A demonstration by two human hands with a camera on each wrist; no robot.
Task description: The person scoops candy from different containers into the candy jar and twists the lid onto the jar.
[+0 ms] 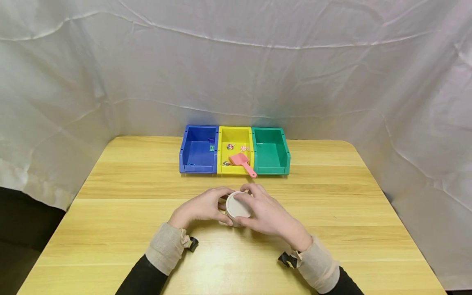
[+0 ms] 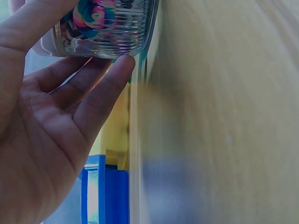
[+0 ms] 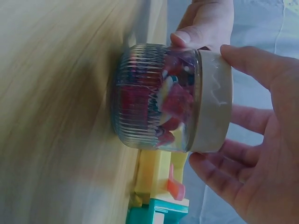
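The left hand curls around the ribbed glass jar of colourful sweets, steadying it upright on the table, axis vertical, lid up. The right hand grips the pale lid with its fingers. This looks like lid-twisting; next comes a firm counter-hold.

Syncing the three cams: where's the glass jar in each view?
Head: the glass jar sits centre frame on the table, between the left hand and right hand, white lid up.
Left wrist: top left, ribbed base against the fingers.
Right wrist: centre, lying sideways in the picture, lid to the right.
Shared landmark: the yellow bin, behind the jar in all three.
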